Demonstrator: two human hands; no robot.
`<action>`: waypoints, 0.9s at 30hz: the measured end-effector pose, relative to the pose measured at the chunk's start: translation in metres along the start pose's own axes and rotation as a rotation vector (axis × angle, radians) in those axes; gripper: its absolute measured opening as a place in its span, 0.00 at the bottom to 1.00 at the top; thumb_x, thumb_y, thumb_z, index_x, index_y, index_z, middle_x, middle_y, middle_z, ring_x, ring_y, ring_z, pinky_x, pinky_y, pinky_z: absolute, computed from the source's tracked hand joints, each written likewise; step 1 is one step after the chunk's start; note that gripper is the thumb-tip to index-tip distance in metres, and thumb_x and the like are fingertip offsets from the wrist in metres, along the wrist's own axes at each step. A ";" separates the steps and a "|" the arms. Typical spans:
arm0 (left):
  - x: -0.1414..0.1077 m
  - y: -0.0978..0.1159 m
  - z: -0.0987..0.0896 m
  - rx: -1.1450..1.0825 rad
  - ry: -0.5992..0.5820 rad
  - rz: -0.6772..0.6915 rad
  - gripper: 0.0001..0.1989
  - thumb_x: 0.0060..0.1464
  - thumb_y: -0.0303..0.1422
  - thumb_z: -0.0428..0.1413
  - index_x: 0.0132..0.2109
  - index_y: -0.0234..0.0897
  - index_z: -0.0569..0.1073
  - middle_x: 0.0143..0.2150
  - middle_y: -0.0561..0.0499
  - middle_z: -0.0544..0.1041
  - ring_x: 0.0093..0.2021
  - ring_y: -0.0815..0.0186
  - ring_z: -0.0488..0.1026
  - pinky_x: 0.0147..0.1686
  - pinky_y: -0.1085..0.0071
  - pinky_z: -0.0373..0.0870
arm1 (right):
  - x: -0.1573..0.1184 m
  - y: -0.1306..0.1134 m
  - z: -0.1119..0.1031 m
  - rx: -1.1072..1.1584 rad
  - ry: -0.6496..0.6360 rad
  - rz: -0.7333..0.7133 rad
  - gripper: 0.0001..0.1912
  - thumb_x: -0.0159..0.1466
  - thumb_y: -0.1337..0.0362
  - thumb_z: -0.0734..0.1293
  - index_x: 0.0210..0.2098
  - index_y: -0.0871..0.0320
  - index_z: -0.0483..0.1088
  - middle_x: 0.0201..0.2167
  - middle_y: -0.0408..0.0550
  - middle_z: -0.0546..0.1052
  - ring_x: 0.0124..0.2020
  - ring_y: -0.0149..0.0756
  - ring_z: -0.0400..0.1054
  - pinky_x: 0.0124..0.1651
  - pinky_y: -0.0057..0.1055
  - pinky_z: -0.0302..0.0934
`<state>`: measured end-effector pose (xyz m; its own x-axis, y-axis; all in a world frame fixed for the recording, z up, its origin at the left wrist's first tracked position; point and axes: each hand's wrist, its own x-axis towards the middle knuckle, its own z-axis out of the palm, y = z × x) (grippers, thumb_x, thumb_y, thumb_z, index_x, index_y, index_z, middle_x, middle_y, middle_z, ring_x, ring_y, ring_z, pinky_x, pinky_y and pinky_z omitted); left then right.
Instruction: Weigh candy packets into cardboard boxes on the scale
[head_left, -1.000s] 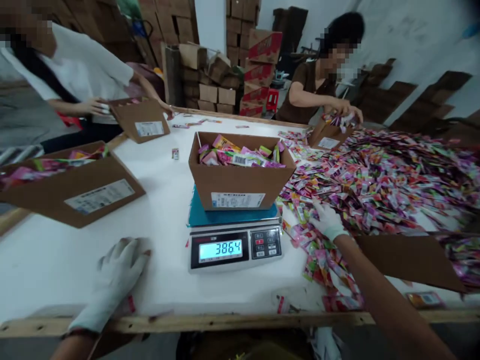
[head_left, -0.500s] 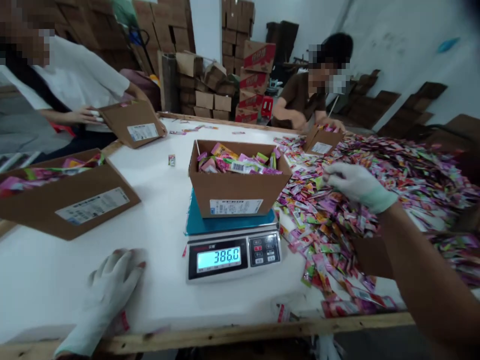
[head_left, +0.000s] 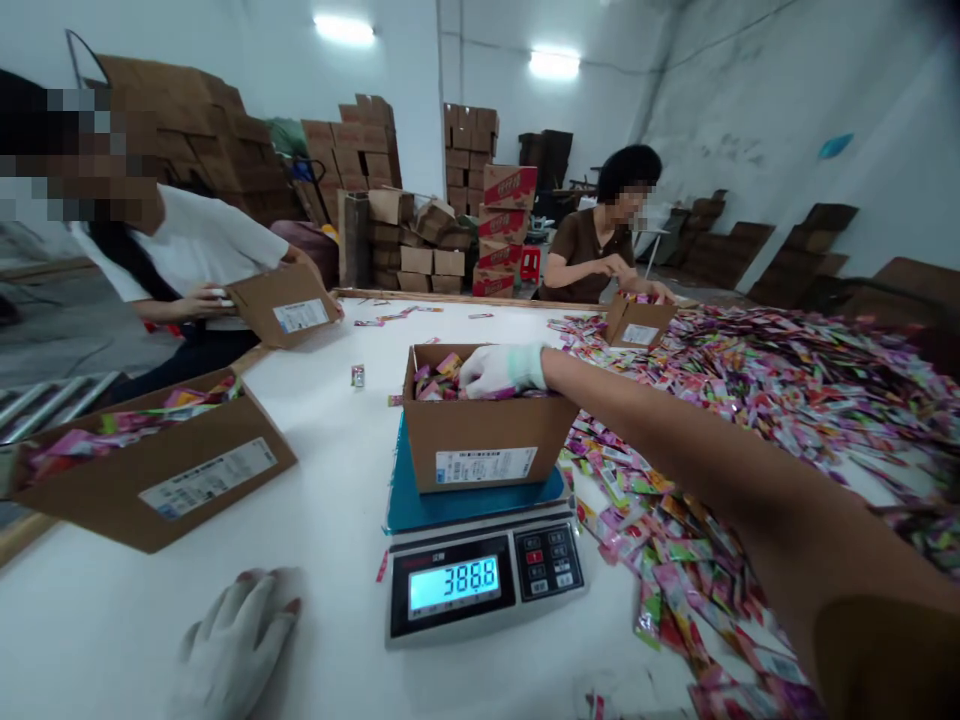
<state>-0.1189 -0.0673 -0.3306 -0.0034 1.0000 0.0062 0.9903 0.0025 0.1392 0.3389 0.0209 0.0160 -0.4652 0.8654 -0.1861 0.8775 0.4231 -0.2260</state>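
Observation:
My right hand (head_left: pixel 499 370), in a white glove, reaches into an open cardboard box (head_left: pixel 484 440) of small colourful packets (head_left: pixel 439 380). Its fingers are curled down among the packets; whatever they grip is hidden. The box stands on the blue pan of a digital scale (head_left: pixel 486 580), whose lit display seems to read 388.8, the last digit unclear. My left hand (head_left: pixel 236 640), also gloved with bare fingertips showing, lies flat on the white table (head_left: pixel 330 500), left of the scale, fingers stretched out and holding nothing.
A large heap of packets (head_left: pixel 780 390) spreads over the table's right side. Another filled box (head_left: pixel 157 470) stands tilted at the left. Across the table, one person tilts a box (head_left: pixel 289 305) and another handles a small box (head_left: pixel 637 320). A single packet (head_left: pixel 358 376) lies behind my left hand.
My right hand has moved left from the packet heap into the box on the scale. The display has gone up from 386.0. My left hand stays flat; the view has tilted upward.

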 end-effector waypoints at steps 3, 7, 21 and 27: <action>0.000 -0.001 0.001 -0.021 0.021 0.015 0.42 0.71 0.51 0.31 0.69 0.29 0.75 0.79 0.30 0.68 0.80 0.39 0.63 0.76 0.39 0.65 | -0.021 0.018 -0.002 0.110 0.191 -0.054 0.16 0.74 0.66 0.64 0.51 0.62 0.84 0.43 0.50 0.88 0.47 0.39 0.80 0.57 0.33 0.71; -0.001 -0.001 0.002 -0.031 0.025 0.022 0.42 0.73 0.52 0.32 0.70 0.28 0.75 0.79 0.30 0.67 0.79 0.38 0.64 0.76 0.38 0.64 | -0.050 0.025 -0.014 0.415 0.587 -0.153 0.21 0.79 0.61 0.58 0.63 0.64 0.75 0.37 0.49 0.85 0.41 0.38 0.80 0.53 0.36 0.75; -0.013 0.029 -0.024 -0.002 -0.007 0.056 0.37 0.72 0.47 0.37 0.69 0.25 0.73 0.76 0.26 0.68 0.77 0.37 0.64 0.74 0.37 0.66 | -0.173 0.056 -0.010 0.505 1.376 -0.055 0.10 0.82 0.61 0.66 0.49 0.55 0.79 0.23 0.36 0.72 0.15 0.23 0.57 0.19 0.29 0.48; -0.013 0.031 -0.027 -0.020 -0.012 0.030 0.42 0.68 0.51 0.35 0.70 0.23 0.72 0.77 0.25 0.68 0.78 0.36 0.64 0.76 0.36 0.64 | -0.133 0.006 -0.031 0.338 1.225 -0.328 0.11 0.81 0.70 0.62 0.53 0.61 0.77 0.28 0.33 0.72 0.25 0.17 0.71 0.25 0.16 0.59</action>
<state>-0.0915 -0.0805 -0.2999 0.0278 0.9996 -0.0012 0.9870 -0.0272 0.1586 0.4097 -0.0826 0.0693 -0.0858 0.4926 0.8660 0.5888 0.7263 -0.3548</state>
